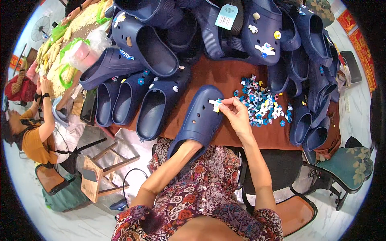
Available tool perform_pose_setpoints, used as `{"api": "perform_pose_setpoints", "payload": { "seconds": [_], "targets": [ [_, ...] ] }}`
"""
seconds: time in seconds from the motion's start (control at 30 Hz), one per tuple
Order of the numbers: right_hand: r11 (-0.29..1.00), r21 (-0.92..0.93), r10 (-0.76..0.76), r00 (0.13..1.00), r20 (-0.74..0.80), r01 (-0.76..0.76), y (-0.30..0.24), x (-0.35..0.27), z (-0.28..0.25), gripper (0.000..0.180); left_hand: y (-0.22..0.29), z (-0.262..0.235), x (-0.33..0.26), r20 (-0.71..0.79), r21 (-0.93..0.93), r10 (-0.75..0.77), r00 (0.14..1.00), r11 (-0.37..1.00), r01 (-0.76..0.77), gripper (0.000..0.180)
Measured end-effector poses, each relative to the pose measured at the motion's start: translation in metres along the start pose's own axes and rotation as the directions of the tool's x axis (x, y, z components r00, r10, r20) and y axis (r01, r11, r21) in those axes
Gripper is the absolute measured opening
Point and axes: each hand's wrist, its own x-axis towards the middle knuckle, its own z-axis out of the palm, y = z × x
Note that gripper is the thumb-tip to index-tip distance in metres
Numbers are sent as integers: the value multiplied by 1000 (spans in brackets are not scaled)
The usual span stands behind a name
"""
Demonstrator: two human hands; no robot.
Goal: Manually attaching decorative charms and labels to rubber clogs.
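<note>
A navy clog with round holes in its upper is in front of me, toe pointing away. My left hand reaches into the clog through its opening. Its fingers are hidden inside, so I cannot tell how they are set. My right hand pinches a small white, blue and yellow shoe charm between thumb and fingers, against the right side of the clog's toe. Right of that hand lies a loose pile of blue, white and yellow charms on the brown-covered table.
Navy clogs are heaped along the table's back and both sides, several with charms. One bears a teal tag. At left, a person sits beside a wooden stool and heaped corn. Chairs stand at right.
</note>
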Motion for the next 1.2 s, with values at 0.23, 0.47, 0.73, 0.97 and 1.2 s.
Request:
{"api": "perform_pose_setpoints", "payload": {
  "seconds": [0.23, 0.47, 0.73, 0.97, 1.2],
  "targets": [
    [964, 97, 240, 968, 76, -246, -8, -3, -13, 24, 1, -1, -12, -28, -70, -47, 999, 997, 45, 35],
    [961, 135, 243, 970, -3, -240, 11, -3, -17, 60, 3, -1, -19, -59, -132, -89, 994, 988, 81, 36],
    [892, 322, 295, 948, 116, -317, 2, -3, -6, 63, 7, 5, -10, -92, -198, -121, 988, 975, 101, 37],
    [899, 344, 291, 957, -3, -272, 6, -4, 6, 64, 7, 13, -10, -108, -264, -154, 982, 957, 121, 38],
    [921, 301, 256, 967, 8, -246, 5, -7, 7, 66, 8, 18, -10, -128, -324, -187, 974, 936, 137, 39]
  ]
}}
